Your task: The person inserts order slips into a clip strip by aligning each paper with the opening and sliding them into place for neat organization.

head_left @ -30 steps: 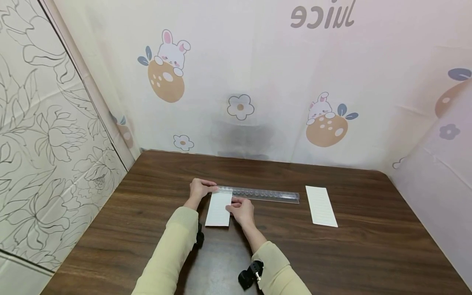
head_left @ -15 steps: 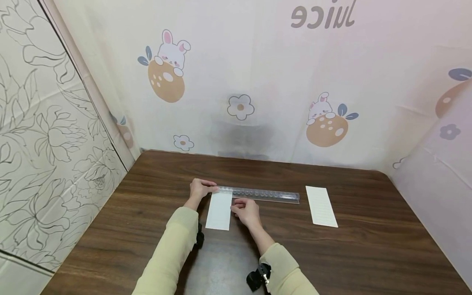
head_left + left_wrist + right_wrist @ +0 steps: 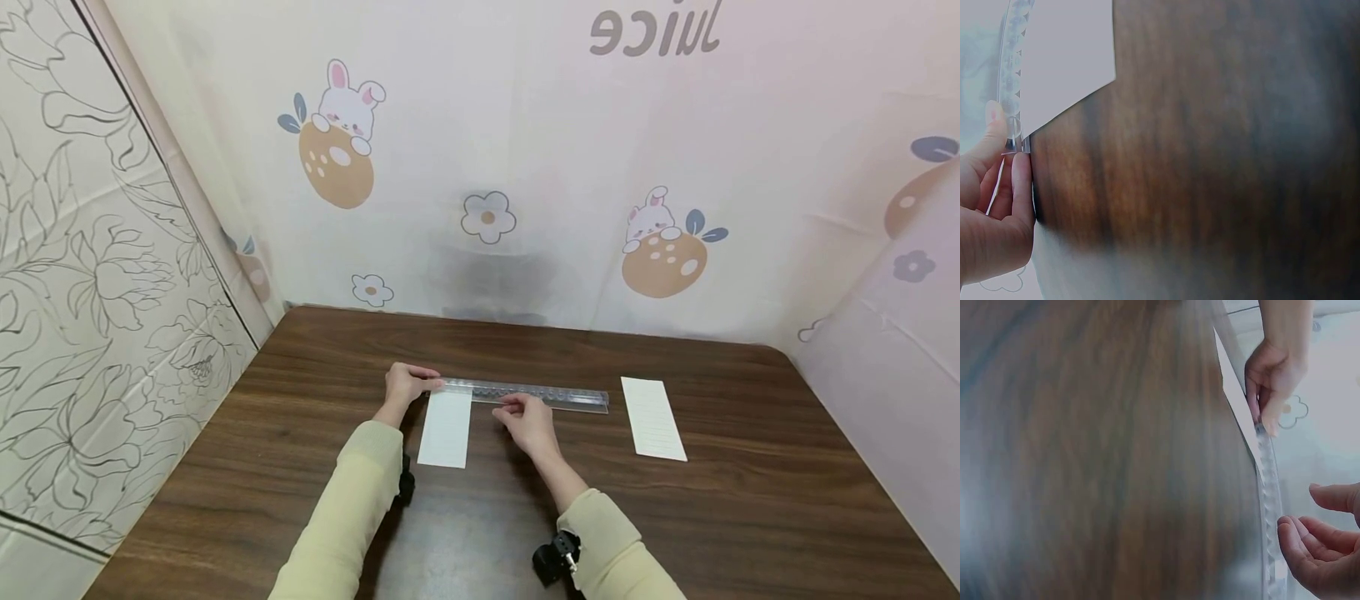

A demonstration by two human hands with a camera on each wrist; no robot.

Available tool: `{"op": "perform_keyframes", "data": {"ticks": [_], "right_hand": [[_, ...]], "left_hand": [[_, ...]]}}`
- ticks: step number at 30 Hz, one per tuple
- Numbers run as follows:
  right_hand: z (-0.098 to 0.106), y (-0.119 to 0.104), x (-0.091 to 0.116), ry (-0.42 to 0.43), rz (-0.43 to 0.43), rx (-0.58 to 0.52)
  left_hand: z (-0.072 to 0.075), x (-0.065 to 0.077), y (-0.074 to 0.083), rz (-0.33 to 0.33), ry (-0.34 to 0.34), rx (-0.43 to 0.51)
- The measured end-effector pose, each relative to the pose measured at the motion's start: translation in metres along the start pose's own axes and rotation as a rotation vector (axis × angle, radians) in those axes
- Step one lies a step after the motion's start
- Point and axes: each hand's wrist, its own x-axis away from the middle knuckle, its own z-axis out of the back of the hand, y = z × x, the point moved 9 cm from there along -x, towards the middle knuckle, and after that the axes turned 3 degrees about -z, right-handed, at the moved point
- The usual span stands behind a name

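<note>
A clear plastic ruler (image 3: 555,397) lies crosswise on the table, with a row of round shapes along it. My left hand (image 3: 406,387) holds its left end, thumb and fingers on either side in the left wrist view. A white sheet of paper (image 3: 445,429) lies with its top edge at the ruler's left part; whether it is under the ruler I cannot tell. My right hand (image 3: 529,423) is just in front of the ruler's middle, apart from the paper. In the right wrist view, its thumb and loosely bent fingers (image 3: 1297,547) stand apart with nothing between them.
A second white sheet, with ruled lines (image 3: 654,419), lies to the right of the ruler. The brown wood-grain table (image 3: 300,442) ends at a printed curtain (image 3: 525,125) behind, and a flower-patterned panel (image 3: 112,275) stands at the left.
My right hand has let go of the paper's right edge and moved right, away from it. The paper's near edge has dropped flat. My left hand has stayed at the ruler's end.
</note>
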Motion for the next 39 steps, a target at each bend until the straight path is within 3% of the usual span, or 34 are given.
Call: {"op": "perform_keyframes", "data": {"ticks": [17,28,39], "right_hand": [[0.057,0.016,-0.021,0.05,0.06,0.152],[0.099,0.04,-0.032,0.104,0.067,0.247],[0.133,0.067,-0.039,0.154,0.018,0.322]], "left_hand": [[0.0,-0.002,0.001,0.008,-0.007,0.036],[-0.001,-0.001,-0.001,0.03,-0.013,0.054],[-0.002,0.0,-0.002,0.027,-0.026,0.057]]}}
